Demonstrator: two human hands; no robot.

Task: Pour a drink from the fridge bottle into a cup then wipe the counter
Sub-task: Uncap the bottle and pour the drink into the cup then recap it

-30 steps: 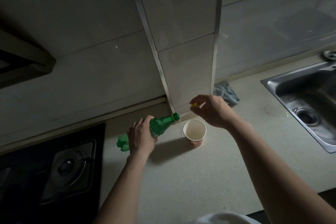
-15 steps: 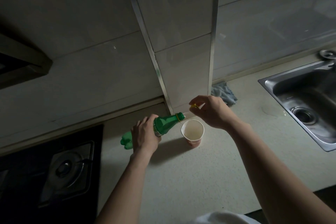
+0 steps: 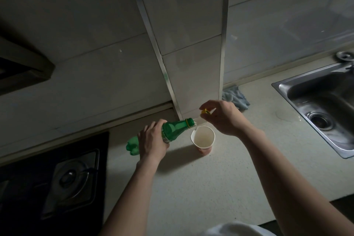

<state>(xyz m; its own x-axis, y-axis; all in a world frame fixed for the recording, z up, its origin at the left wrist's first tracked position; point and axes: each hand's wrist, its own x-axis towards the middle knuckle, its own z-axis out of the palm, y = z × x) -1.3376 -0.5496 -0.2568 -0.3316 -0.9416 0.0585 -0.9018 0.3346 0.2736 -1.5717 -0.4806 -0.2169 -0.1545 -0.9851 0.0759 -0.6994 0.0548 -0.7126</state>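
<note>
My left hand [image 3: 152,143] grips a green plastic bottle [image 3: 172,130] around its middle. The bottle lies almost level, its open mouth just over the left rim of a paper cup [image 3: 203,139] that stands on the pale counter [image 3: 191,188]. A thin clear stream runs from the mouth into the cup. My right hand [image 3: 222,116] hovers above and behind the cup and pinches the small yellow cap [image 3: 205,111] between thumb and fingers. A crumpled blue-grey cloth [image 3: 236,97] lies on the counter against the wall, behind my right hand.
A black gas hob [image 3: 57,178] fills the counter's left side. A steel sink [image 3: 323,105] is set in at the right, with a wet patch [image 3: 285,116] beside it. A tiled pillar [image 3: 191,63] juts out behind the cup. A range hood [image 3: 23,69] hangs upper left.
My left hand has tipped the bottle further and brought its mouth over the cup's rim; liquid now runs out. My right hand stays above the cup with the cap.
</note>
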